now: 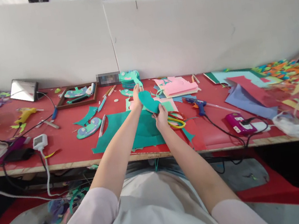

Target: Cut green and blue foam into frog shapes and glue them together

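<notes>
A teal felt piece (149, 102), rounded at both ends like an eye mask, is held up between my hands. My left hand (137, 97) is closed at its upper left edge, the fingertips partly hidden. My right hand (161, 115) pinches its lower right end. Under them lies a larger teal felt sheet (124, 129) with cut edges. Yellow-handled scissors (177, 122) rest just right of my right hand. Beyond my left hand is a stack of decorated teal felt shapes (130, 81), with a light green strip (136, 78) hanging toward my fingers.
Left on the red table (67, 146) are a decorated felt mask (89, 128), a brown tray (95, 94) and a yellow glue gun (25, 115). Rightward lie pink felt (181, 86), a blue glue gun (200, 106) and a purple power strip (238, 123) with cables. A white partition (183, 36) stands behind.
</notes>
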Tool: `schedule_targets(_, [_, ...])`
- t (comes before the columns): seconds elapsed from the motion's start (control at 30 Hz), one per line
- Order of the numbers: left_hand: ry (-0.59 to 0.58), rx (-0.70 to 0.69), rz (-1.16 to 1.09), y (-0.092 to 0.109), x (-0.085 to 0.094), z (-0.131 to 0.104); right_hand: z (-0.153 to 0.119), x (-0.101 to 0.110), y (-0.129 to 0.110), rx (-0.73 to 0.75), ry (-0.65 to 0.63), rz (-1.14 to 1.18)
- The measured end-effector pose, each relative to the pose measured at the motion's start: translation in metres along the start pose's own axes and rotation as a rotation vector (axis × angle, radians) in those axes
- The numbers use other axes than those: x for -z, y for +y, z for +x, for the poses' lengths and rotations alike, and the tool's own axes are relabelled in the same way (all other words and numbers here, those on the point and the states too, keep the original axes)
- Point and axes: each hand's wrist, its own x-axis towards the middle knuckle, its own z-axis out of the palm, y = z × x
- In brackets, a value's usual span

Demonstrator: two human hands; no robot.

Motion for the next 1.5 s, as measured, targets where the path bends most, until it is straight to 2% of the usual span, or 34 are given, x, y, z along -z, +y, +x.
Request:
schedule_targets(0.03, [0.128, 0.089, -0.081, 0.005, 0.010, 0.001, 0.000, 0.001, 0.000, -0.001, -0.014, -0.004])
schedule_targets(0.1, [0.219, 0.113, -0.091, 0.015, 0.036, -0.004, -0.001, 0.002, 0.001, 0.007, -0.039, -0.021])
schedule_targets(0.2, [0.379, -0.004, -0.010, 0.026, 0.073, -0.030, -0.001, 0.003, 0.004, 0.040, -0.050, -0.066])
schedule_targets(0.27, [0.416, -0.101, 0.118, 0.027, 0.089, -0.056, -0.001, 0.003, 0.005, 0.071, -0.060, -0.108])
schedule_targets(0.33, [0.319, -0.185, 0.255, 0.023, 0.094, -0.079, -0.002, 0.002, 0.005, 0.104, -0.083, -0.129])
schedule_targets(0.4, [0.132, -0.263, 0.338, 0.018, 0.091, -0.093, -0.002, 0.001, 0.003, 0.121, -0.090, -0.118])
schedule_targets(0.53, [-0.259, -0.464, 0.502, 0.016, 0.078, -0.099, -0.002, 0.003, 0.000, 0.126, -0.036, -0.073])
schedule_targets(0.6, [-0.389, -0.561, 0.581, 0.016, 0.074, -0.096, 0.000, 0.004, -0.001, 0.130, -0.022, -0.056])
schedule_targets(0.7, [-0.472, -0.658, 0.691, 0.014, 0.073, -0.093, 0.002, 0.005, -0.003, 0.111, -0.030, -0.040])
schedule_targets(0.83, [-0.497, -0.677, 0.753, 0.012, 0.075, -0.092, 0.004, 0.004, -0.006, 0.040, -0.079, -0.011])
schedule_targets(0.97, [-0.508, -0.628, 0.706, 0.010, 0.075, -0.092, 0.004, 0.004, -0.007, 0.027, -0.107, -0.019])
schedule_targets(1.03, [-0.464, -0.587, 0.635, 0.007, 0.075, -0.092, 0.004, 0.005, -0.005, 0.042, -0.098, -0.030])
schedule_targets(1.1, [-0.341, -0.534, 0.513, 0.001, 0.075, -0.091, 0.005, 0.006, -0.002, 0.056, -0.074, -0.041])
schedule_targets(1.17, [-0.162, -0.454, 0.367, -0.004, 0.077, -0.088, 0.007, 0.006, 0.001, 0.051, -0.062, -0.061])
schedule_targets(1.27, [0.035, -0.186, 0.162, -0.008, 0.081, -0.083, 0.009, 0.008, 0.003, 0.042, -0.091, -0.117])
schedule_targets(1.33, [0.024, 0.077, 0.058, -0.008, 0.082, -0.081, 0.008, 0.008, 0.004, 0.044, -0.118, -0.152])
schedule_targets(1.4, [-0.086, 0.278, -0.002, -0.006, 0.082, -0.081, 0.007, 0.009, 0.004, 0.057, -0.158, -0.168])
schedule_targets(1.5, [-0.252, 0.360, -0.014, -0.003, 0.081, -0.085, 0.004, 0.010, 0.004, 0.068, -0.250, -0.172])
